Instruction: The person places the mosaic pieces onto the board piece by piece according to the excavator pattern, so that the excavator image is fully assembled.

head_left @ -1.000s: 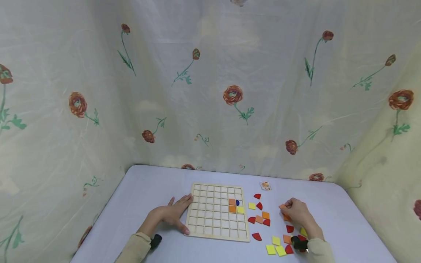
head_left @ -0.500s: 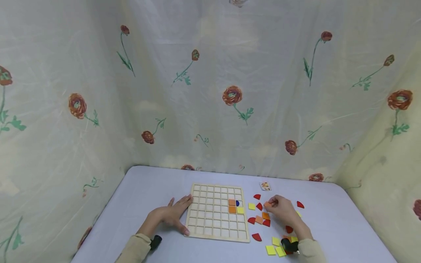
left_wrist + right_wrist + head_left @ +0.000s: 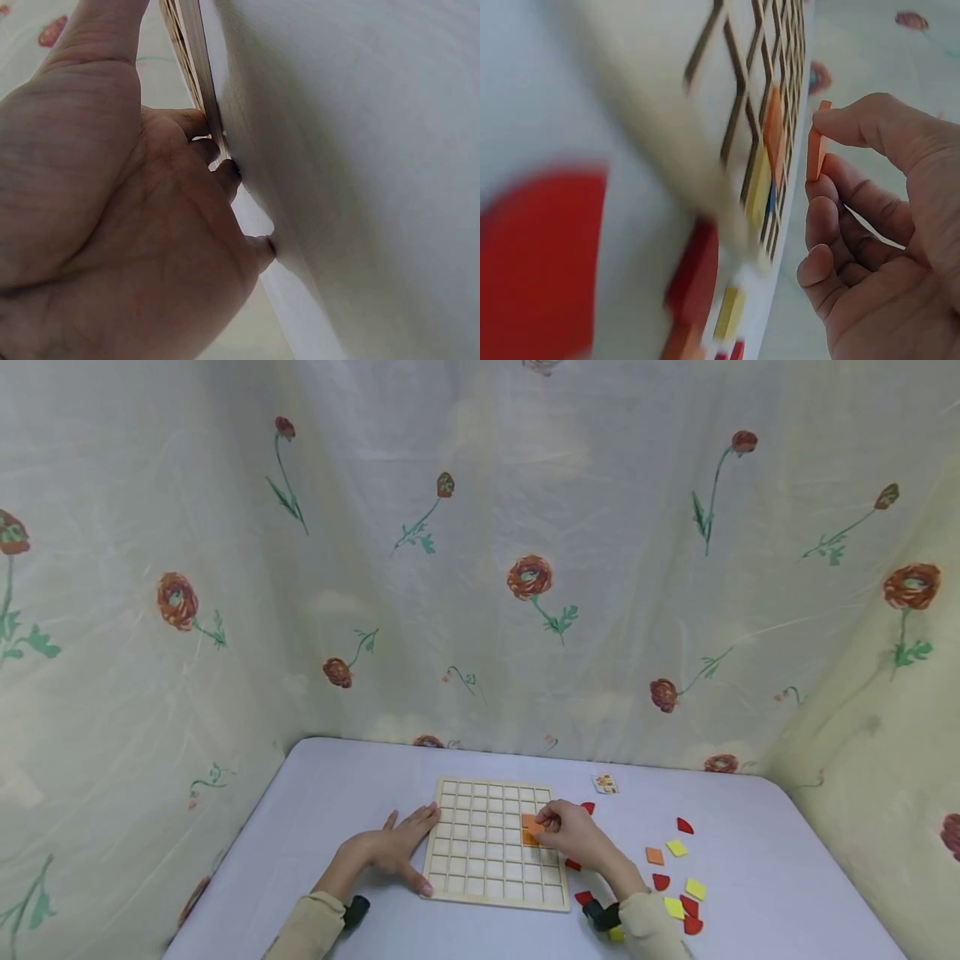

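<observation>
A wooden grid board [image 3: 475, 866] lies on the table in the head view. My left hand [image 3: 393, 850] rests against its left edge, fingers spread and thumb at the near corner; in the left wrist view the fingertips touch the edge and the tabletop. Over the right part of the board, my right hand [image 3: 577, 837] pinches an orange square tile [image 3: 817, 150] between thumb and fingers, held off the board. An orange tile [image 3: 774, 131], a yellow tile [image 3: 757, 191] and a sliver of a blue piece [image 3: 771, 204] sit in the grid. The hand hides part of them in the head view.
Loose red quarter-round pieces [image 3: 661, 882], yellow square tiles [image 3: 695, 889] and an orange tile [image 3: 655, 857] lie right of the board, some hidden under the right arm. A small picture card [image 3: 605, 784] lies behind them. A floral curtain [image 3: 480, 568] surrounds the table.
My right hand has moved left from the loose pieces to above the board, carrying the orange tile. My left hand has stayed at the board's edge.
</observation>
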Motion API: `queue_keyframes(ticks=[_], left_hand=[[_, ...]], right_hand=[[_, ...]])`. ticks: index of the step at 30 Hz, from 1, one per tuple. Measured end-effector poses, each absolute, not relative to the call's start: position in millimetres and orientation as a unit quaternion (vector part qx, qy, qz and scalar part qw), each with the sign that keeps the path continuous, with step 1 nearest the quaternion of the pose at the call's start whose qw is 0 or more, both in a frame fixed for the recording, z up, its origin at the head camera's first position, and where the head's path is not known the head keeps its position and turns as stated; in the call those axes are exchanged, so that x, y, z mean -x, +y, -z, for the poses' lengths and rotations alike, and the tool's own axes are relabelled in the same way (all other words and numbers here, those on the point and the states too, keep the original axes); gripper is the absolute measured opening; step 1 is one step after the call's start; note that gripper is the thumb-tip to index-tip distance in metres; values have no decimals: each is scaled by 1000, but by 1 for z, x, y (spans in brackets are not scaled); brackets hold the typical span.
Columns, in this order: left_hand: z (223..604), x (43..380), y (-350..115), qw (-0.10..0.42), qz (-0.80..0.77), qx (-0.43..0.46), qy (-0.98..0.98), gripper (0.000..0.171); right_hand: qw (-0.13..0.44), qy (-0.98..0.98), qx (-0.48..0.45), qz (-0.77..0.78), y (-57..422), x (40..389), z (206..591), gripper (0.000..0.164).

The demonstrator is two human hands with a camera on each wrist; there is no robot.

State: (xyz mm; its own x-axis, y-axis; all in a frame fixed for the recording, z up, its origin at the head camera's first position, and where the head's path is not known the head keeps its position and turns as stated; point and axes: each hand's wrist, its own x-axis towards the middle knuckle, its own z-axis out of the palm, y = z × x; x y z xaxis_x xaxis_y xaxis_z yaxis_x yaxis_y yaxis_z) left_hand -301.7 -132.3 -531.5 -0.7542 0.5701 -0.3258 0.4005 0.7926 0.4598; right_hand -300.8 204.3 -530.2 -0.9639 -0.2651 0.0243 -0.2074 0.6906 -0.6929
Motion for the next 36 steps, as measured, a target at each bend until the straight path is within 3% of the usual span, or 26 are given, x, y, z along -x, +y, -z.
queue_keyframes(ticks=[9, 21, 36], left_hand=[[528, 299, -130, 229, -186, -269, 917, 122], [528, 301, -128, 232, -176, -266, 919, 121], [532, 303, -132, 224, -179, -265, 921, 123]], right_hand=[[32, 925, 221, 307, 178, 303, 532, 14], [87, 925, 199, 311, 176, 314, 531, 10], [41, 924, 194, 326, 185, 298, 523, 20]])
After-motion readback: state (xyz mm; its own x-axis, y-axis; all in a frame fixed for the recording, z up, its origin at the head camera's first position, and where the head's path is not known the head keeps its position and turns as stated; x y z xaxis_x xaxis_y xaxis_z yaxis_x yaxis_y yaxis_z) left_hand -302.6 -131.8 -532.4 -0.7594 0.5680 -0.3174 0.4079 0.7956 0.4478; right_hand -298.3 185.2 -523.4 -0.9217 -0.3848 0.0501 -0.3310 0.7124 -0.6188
